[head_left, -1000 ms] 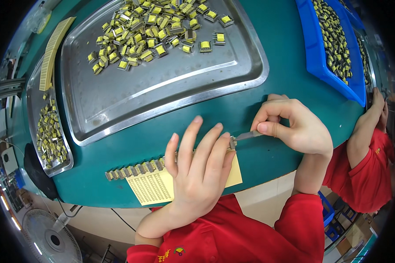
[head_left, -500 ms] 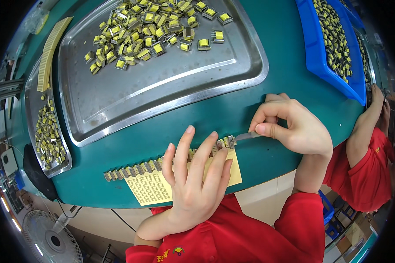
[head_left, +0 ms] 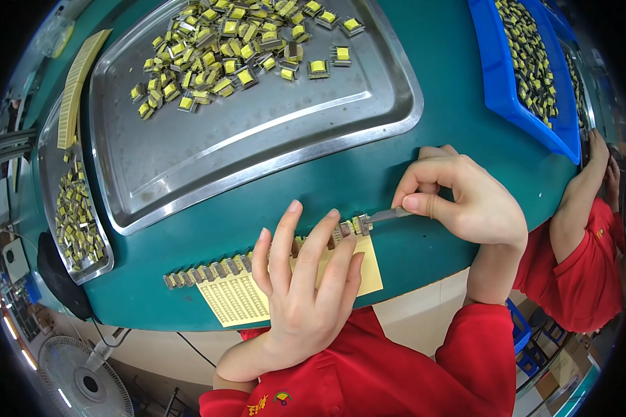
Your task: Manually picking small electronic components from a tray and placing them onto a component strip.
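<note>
**Row of components held at the table edge**

A row of small components (head_left: 257, 260) lies along the near edge of the green table (head_left: 396, 167), on top of a yellow sheet (head_left: 238, 300). The left hand (head_left: 302, 292) lies flat over the right part of the row, fingers spread apart and pressing down, hiding the components beneath them. The right hand (head_left: 459, 198) pinches a thin metal tool (head_left: 386, 216) between thumb and forefinger; the tool tip meets the right end of the row.

Behind the row sits a large steel tray (head_left: 257, 139) carrying a heap of loose yellow-topped parts (head_left: 222, 48). A smaller steel tray (head_left: 66, 208) lies to the left. A blue bin (head_left: 508, 83) with more parts stands at the right, where another person's arm (head_left: 584, 201) rests.
</note>
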`<state>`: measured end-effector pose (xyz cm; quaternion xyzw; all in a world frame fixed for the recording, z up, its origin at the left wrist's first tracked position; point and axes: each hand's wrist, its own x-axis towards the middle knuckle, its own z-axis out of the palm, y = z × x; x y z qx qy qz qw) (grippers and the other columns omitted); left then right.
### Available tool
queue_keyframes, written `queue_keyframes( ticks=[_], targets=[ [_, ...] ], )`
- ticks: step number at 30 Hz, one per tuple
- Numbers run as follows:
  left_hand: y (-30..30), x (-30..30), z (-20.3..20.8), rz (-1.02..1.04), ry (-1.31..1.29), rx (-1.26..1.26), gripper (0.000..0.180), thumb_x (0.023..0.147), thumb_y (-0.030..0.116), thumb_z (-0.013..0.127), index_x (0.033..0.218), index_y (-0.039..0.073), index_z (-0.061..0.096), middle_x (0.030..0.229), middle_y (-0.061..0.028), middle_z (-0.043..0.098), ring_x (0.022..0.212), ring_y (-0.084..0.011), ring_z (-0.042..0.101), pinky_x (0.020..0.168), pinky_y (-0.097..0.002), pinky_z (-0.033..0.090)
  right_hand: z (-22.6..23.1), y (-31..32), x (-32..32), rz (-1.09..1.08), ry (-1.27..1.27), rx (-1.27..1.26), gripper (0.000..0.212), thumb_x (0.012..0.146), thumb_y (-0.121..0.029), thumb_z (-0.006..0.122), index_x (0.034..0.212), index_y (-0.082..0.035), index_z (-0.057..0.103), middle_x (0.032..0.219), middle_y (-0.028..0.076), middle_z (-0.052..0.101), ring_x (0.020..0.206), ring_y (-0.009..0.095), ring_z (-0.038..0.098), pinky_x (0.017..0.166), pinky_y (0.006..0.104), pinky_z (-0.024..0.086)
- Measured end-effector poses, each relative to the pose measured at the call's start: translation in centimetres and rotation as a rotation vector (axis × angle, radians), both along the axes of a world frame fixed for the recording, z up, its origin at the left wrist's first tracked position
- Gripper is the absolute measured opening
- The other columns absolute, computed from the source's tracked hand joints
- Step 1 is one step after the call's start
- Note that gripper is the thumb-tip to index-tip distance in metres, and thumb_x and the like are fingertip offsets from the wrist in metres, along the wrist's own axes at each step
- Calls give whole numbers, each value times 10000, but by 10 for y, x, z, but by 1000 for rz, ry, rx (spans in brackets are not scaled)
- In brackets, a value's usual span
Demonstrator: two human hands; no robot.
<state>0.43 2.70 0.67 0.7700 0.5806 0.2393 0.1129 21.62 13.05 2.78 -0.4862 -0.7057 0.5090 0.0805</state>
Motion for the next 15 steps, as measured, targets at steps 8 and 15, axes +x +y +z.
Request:
queue_keyframes(
  ticks=[8, 15],
  targets=[
    [-2, 4, -6, 11, 8, 68, 191, 796, 150, 719, 987, 153, 708, 1216, -53, 640, 1242, -347, 526, 1069, -488, 299, 0, 0, 0, 17, -1, 9, 126, 871, -143, 656, 897, -37, 719, 683, 114, 555, 682, 231, 537, 645, 352, 414],
    [-2, 3, -8, -1, 182, 139, 271, 787, 142, 718, 1048, 210, 726, 1252, -64, 625, 1239, -344, 524, 1050, -471, 332, -1, -1, -1, 3, 15, 19, 125, 876, -141, 654, 898, -35, 717, 685, 114, 567, 687, 235, 543, 647, 352, 419]
  ],
)
